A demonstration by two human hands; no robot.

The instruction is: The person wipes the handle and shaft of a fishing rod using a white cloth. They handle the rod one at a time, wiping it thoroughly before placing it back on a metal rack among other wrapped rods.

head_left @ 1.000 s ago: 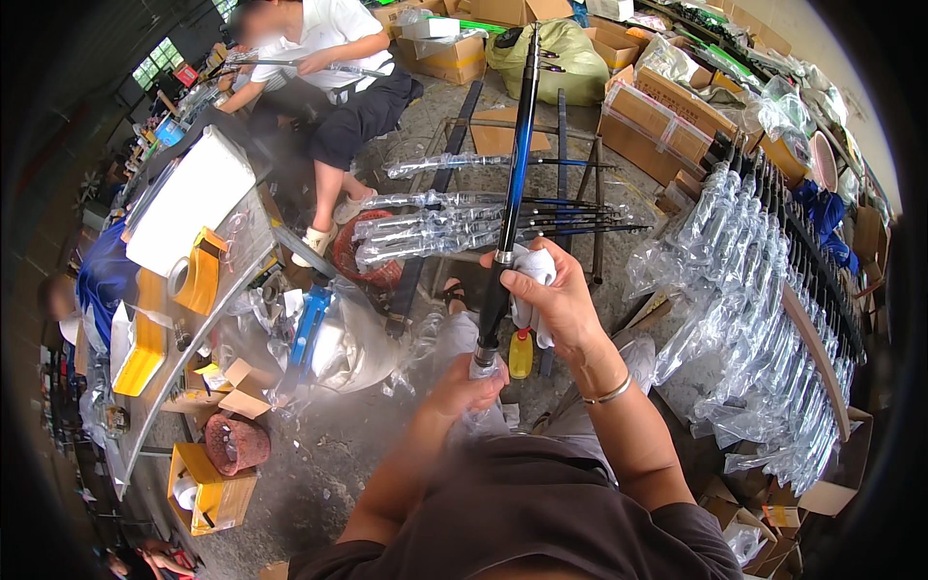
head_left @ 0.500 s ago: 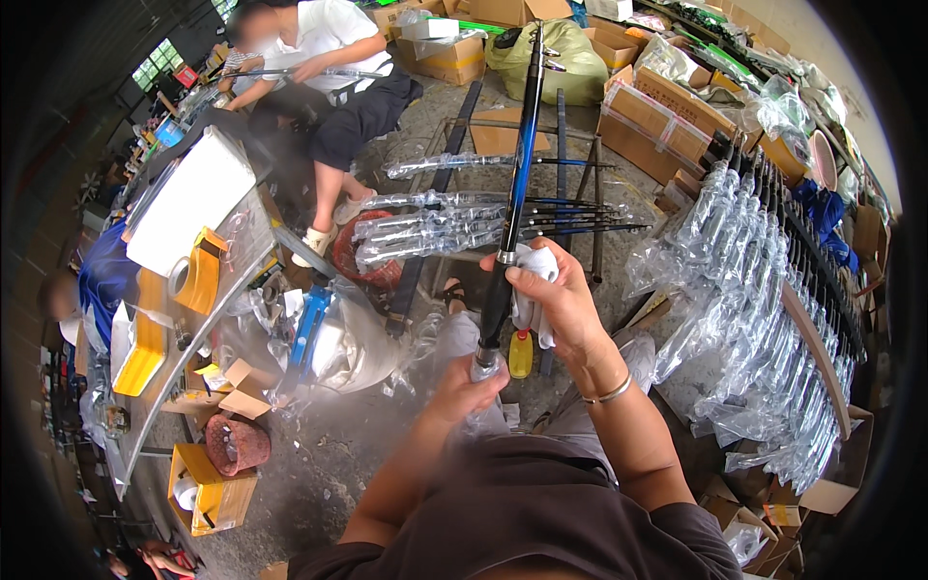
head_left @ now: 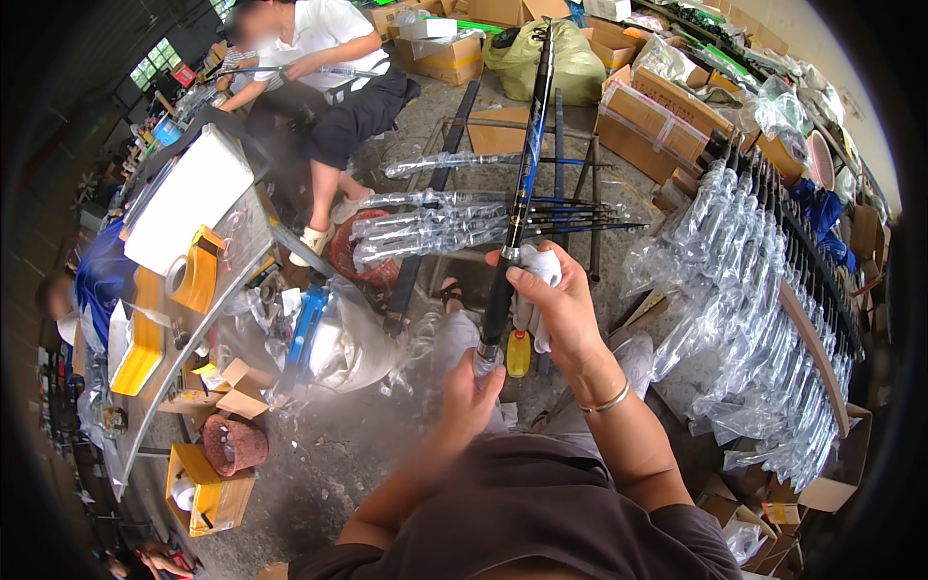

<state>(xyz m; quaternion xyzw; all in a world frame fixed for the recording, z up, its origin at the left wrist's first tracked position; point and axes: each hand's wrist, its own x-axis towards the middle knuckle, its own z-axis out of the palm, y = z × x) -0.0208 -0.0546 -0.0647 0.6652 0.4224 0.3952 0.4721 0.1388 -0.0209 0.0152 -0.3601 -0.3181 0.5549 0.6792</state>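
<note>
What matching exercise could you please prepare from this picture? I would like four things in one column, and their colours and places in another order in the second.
Column one
1. Fishing rod
2. Cloth
3. Bracelet
4. Large bag

Column two
A. Silver-coloured, worn on the right arm
B. Pale green, near the top of the picture
C. Black and blue, its lower end in the left hand
D. White, in the right hand

Right pairs: 1-C, 2-D, 3-A, 4-B

The rod (head_left: 529, 166) is black and blue, the cloth (head_left: 548, 264) white, the bottle (head_left: 519, 357) bright yellow.
</note>
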